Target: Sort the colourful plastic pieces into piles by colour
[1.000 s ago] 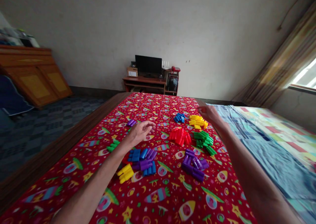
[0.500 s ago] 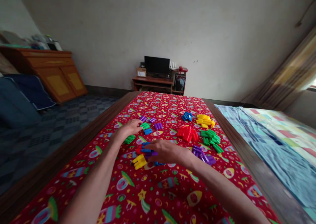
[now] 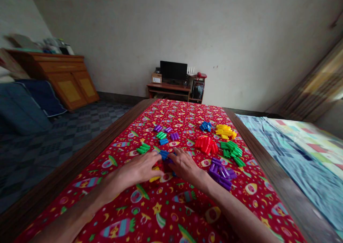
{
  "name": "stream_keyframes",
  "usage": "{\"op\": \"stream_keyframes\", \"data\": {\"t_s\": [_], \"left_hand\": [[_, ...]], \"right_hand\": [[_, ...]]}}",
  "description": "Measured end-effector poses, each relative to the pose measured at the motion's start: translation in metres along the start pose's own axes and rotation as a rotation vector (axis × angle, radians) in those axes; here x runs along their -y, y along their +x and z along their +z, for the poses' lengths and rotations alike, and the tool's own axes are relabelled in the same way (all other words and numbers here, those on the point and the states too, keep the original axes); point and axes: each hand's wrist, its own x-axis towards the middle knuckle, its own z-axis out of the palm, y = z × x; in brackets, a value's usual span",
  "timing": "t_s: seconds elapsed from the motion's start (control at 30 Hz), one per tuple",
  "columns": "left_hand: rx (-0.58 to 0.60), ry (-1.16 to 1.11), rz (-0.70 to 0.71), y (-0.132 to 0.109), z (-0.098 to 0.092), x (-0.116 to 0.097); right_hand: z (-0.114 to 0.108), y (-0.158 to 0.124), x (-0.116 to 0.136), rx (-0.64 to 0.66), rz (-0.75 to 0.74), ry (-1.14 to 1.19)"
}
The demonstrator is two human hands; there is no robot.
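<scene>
My left hand and my right hand lie side by side, palms down, over a mixed pile of plastic blocks on the red patterned tablecloth. Blue, purple and yellow pieces peek out from under the fingers. The fingers curl over the pile; what they grip is hidden. Sorted heaps lie to the right: red, green, yellow, blue and purple. A few loose green, blue and purple pieces sit beyond my hands.
The table has a dark wooden edge. A bed with a patchwork blanket runs along the right. A low desk with a monitor stands at the far wall, and a wooden cabinet is at the left.
My left hand came back from the far loose pieces to the near pile. My right hand swung from the yellow heap to the same pile, and both now cover it.
</scene>
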Motion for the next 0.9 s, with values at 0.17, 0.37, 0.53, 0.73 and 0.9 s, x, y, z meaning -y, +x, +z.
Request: {"op": "stream_keyframes", "data": {"t_s": [0.17,0.37,0.53,0.73,0.9], "left_hand": [[-0.13,-0.195,-0.054,-0.028,0.024,-0.006],[-0.15,-0.847,-0.209,0.019,-0.004,-0.025],[-0.267,-1.028,-0.168,0.046,-0.003,-0.041],[-0.421,-0.76,-0.078,0.06,-0.017,-0.005],[-0.454,-0.681,-0.159,0.059,-0.028,0.024]], "right_hand": [[-0.024,0.009,0.015,0.041,-0.167,0.204],[-0.043,0.007,0.006,-0.072,-0.195,0.484],[-0.066,0.007,-0.044,-0.224,-0.054,0.461],[-0.106,-0.014,-0.18,-0.409,0.504,0.12],[-0.115,-0.036,-0.266,-0.284,0.685,-0.116]]}}
